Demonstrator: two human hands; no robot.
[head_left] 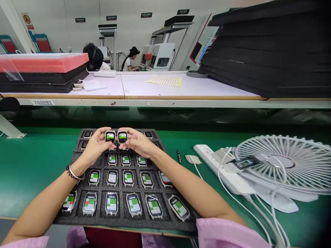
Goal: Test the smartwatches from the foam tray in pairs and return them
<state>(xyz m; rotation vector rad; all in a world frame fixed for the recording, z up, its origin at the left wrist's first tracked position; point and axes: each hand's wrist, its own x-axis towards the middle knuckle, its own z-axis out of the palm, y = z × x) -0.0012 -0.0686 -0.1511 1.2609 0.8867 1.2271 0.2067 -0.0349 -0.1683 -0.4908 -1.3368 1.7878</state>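
My left hand [96, 146] pinches a smartwatch body [110, 136] without a strap, its lit screen facing me with a green band. Close beside it, my right hand [139, 142] grips a second smartwatch [122, 137] with a similar screen. Both are held above the far part of a black foam tray [103, 219]. Several more strapless watches lie in the tray's compartments, among them a watch [112, 203] in the near row. Most of their screens show green and white blocks; a few show red. My forearms hide some compartments.
On the right of the green table [178, 193] are a white power strip [224, 172], cables, a white fan [281, 162], a charging pad [192, 159] and a black pen [179, 156]. Behind, a shelf [134, 86] carries black foam trays [269, 51]. Two people sit farther back.
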